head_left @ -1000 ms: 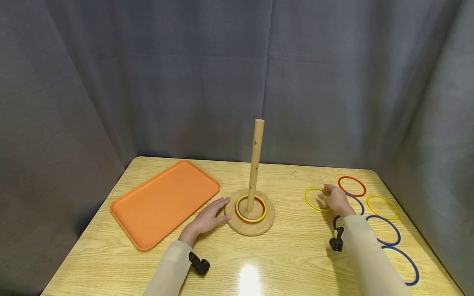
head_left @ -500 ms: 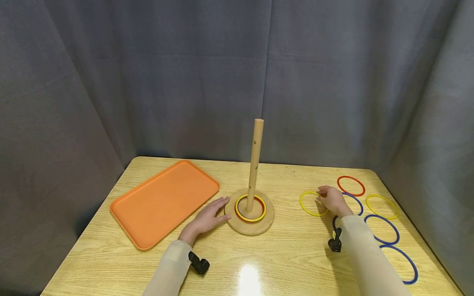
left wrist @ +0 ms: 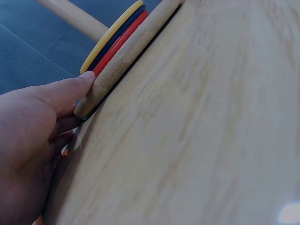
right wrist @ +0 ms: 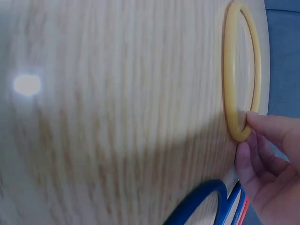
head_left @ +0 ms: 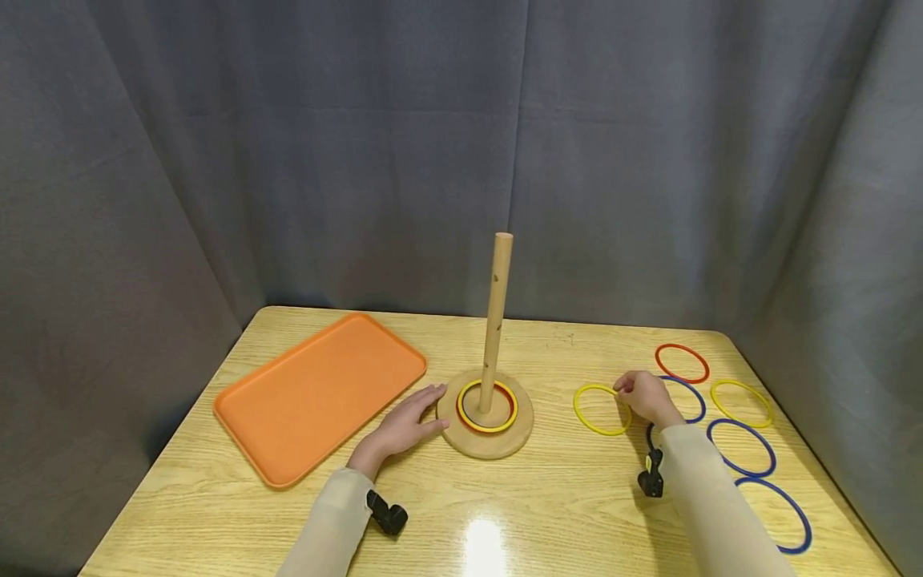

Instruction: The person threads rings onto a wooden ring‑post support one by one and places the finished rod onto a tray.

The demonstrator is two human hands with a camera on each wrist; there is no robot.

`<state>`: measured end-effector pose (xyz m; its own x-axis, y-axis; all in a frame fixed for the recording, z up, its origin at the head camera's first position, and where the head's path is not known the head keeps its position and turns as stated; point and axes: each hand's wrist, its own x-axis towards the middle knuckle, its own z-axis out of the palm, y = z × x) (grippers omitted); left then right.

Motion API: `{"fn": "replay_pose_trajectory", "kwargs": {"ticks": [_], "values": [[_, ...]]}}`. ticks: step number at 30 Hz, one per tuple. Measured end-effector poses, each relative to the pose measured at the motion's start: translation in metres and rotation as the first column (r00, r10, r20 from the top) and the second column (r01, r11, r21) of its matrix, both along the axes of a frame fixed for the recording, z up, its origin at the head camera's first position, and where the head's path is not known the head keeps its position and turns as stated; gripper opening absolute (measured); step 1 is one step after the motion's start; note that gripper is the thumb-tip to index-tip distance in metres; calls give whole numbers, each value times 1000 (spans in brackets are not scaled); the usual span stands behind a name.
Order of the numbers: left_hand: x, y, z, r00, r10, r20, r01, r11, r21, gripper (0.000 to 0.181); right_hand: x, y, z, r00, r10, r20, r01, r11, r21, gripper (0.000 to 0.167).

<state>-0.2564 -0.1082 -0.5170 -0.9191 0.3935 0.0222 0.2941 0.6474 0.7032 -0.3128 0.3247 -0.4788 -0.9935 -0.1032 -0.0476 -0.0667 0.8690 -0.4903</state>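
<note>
gray curtain [head_left: 346,160] behind table [head_left: 562,497]. yellow ring [right wrist: 229,70]: right of peg [head_left: 496,312], pinched at one edge by right hand [head_left: 645,398]. left hand [head_left: 404,429]: fingers extended, touching base [head_left: 486,446]. blue ring [right wrist: 192,203]: near right hand. risk: one-edge pinch could let yellow ring tilt, slip.

L hand [head_left: 400,430] straight-fingered, R hand [head_left: 645,397] curled
</note>
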Motion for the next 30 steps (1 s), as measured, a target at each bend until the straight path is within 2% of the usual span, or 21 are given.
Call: {"fn": "replay_pose_trajectory", "kwargs": {"ticks": [7,13,17,21,25,30], "values": [[2,1,1,1000,4,1,-4,1000,5,67,6,-1,1,999,-39,5,39,999,-24,14],[0,0,0,1000,3,-17,-3,1000,8,67,10,-4,-3,992,-120,31,123,979,-164,18],[2,0,0,999,-13,-46,13,1000,4,68,12,-5,-5,989,-133,67,146,957,-249,20],[2,0,-1,999,-10,-36,10,1000,6,68,15,-8,0,988,-136,78,154,933,-324,26],[1,0,1,1000,3,1,-3,1000,12,67,18,-13,11,987,-146,73,163,903,-398,32],[1,0,0,1000,8,1,-8,1000,2,67,21,-22,32,985,-146,96,175,835,-522,40]]}}
